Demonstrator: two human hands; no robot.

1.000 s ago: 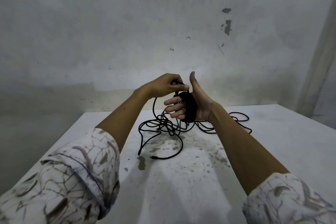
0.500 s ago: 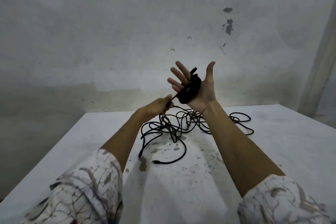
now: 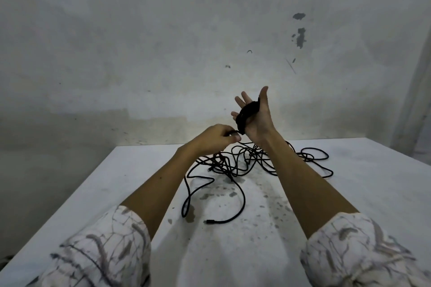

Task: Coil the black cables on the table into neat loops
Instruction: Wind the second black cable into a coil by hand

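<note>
Behind everything stands a stained grey wall (image 3: pixel 163 42), and below it a white, speckled tabletop (image 3: pixel 361 193) whose near edge is cut off by the frame. In the head view the black cables (image 3: pixel 233 168) lie in a loose tangle at the middle of the tabletop, partly hidden behind both forearms, so how many separate cables there are cannot be told; one plug end (image 3: pixel 208 222) lies nearer the person. The right hand (image 3: pixel 256 116) is raised above the tangle, palm turned inward, its fingers (image 3: pixel 241 101) straight and spread, with a wound bundle of cable (image 3: pixel 247 114) looped across the palm. The left hand (image 3: pixel 217 138) sits just below and beside it, fingers curled, pinching the strand that leads off the bundle. Patterned sleeves (image 3: pixel 105 256) are pushed up both arms.
</note>
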